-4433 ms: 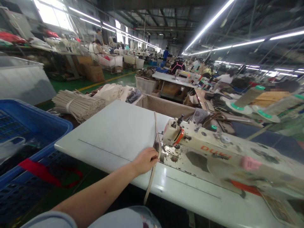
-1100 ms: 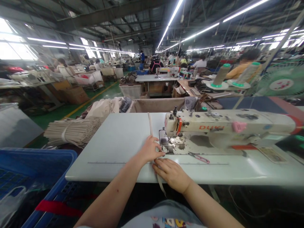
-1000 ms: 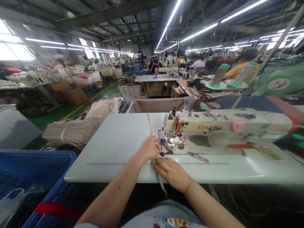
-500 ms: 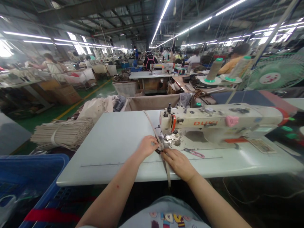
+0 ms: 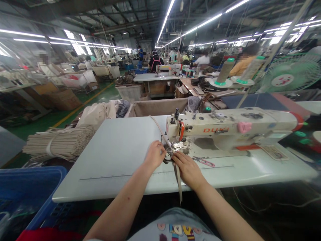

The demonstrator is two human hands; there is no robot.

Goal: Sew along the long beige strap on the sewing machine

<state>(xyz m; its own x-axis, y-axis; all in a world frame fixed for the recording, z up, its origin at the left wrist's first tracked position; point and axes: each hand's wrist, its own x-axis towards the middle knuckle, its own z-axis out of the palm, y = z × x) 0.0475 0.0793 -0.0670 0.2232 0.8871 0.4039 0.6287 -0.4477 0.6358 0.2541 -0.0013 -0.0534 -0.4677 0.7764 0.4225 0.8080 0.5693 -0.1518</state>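
A narrow beige fabric strip (image 5: 179, 185) runs under the head of a white sewing machine (image 5: 233, 125) and hangs over the table's front edge. Its far end lies on the tabletop behind the needle area. My right hand (image 5: 187, 169) is closed on the strip just in front of the presser foot, fingertips pressed together on it. My left hand (image 5: 155, 155) is at the left of the foot, thumb and fingers pinched beside the strip; what lies between them is too small to make out. Pink-handled scissors (image 5: 207, 162) rest right of my right hand.
A tied bundle of beige strips (image 5: 60, 142) lies left of the white sewing table (image 5: 112, 150). A blue crate (image 5: 32, 174) stands at the lower left. Thread cones (image 5: 225, 72) and a green fan (image 5: 288, 75) are at the right. Co-workers sit farther back.
My hands stay at the presser foot, with the right hand slightly farther forward on the strip. The view has shifted a little, so the table sits slightly farther left.
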